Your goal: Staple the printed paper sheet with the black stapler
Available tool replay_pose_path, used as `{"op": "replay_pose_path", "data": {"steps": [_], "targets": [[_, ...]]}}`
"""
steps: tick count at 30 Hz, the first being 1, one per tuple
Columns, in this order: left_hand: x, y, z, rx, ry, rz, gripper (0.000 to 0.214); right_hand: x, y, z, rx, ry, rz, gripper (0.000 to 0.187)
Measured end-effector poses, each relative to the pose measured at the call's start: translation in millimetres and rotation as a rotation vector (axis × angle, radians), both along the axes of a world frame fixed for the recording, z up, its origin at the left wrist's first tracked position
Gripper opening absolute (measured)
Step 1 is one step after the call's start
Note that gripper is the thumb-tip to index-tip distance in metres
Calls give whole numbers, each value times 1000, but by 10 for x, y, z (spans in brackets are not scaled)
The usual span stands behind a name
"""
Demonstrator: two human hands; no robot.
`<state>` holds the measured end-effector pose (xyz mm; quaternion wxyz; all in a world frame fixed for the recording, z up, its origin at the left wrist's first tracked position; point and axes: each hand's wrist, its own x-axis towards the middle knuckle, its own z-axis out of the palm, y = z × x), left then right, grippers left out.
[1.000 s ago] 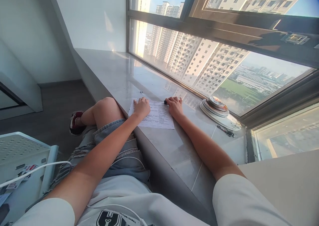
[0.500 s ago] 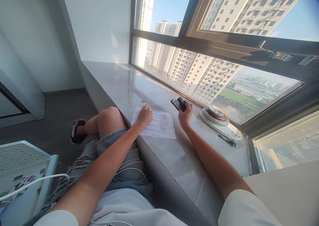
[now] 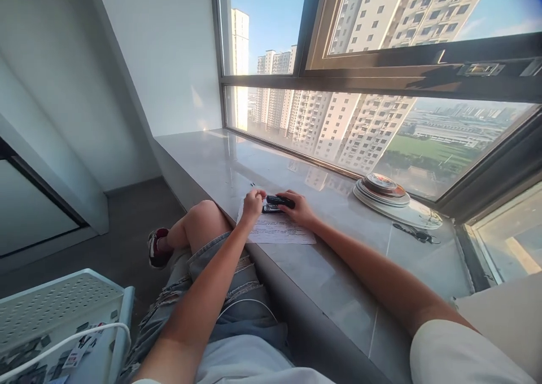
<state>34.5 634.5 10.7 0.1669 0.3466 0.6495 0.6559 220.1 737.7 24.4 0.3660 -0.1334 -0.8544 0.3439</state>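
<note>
A printed sheet of paper (image 3: 279,232) lies on the grey stone window ledge (image 3: 339,260) near its front edge. My right hand (image 3: 298,208) is closed round a black stapler (image 3: 276,203), which sits over the sheet's far left corner. My left hand (image 3: 253,204) rests on that same corner with its fingers curled, pinching the paper's edge right beside the stapler's mouth. Both forearms reach forward across my lap.
A stack of plates (image 3: 383,192) stands on the ledge by the window glass, with a small dark cord or keys (image 3: 412,234) beside it. My bent knee (image 3: 205,217) is against the ledge's front. A white perforated rack (image 3: 55,316) with a cable is at the lower left.
My right hand has brought the stapler down from the air at the right onto the paper's far left corner. My left hand stayed on the sheet. The camera tilted up.
</note>
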Motion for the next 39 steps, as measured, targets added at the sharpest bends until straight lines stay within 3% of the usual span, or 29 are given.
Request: {"op": "replay_pose_path", "data": {"steps": [4,7,14,19,23,26,34,39], "targets": [[-3,-68,-113,8,-35,20,17,-37,135,-48,-264,18,-206,43],[-13,-66,-133,23,-63,13,20,-62,229,-89,-274,-79,-334,34],[-3,-28,-90,118,-269,-24,35,-68,261,-112,-252,-37,-299,35],[13,-81,-25,118,-261,-10,38,-134,236,-111,-170,-151,-290,29],[31,-131,46,114,-304,-5,42,-108,118,-55,-199,-29,-248,35],[31,-150,82,118,-331,-13,45,-75,-5,6,-92,-92,-146,36],[31,-162,102,128,-391,-33,43,11,-102,20,297,-318,-223,38],[44,-197,123,138,-440,12,37,51,-141,-28,623,-166,-230,22]]}}
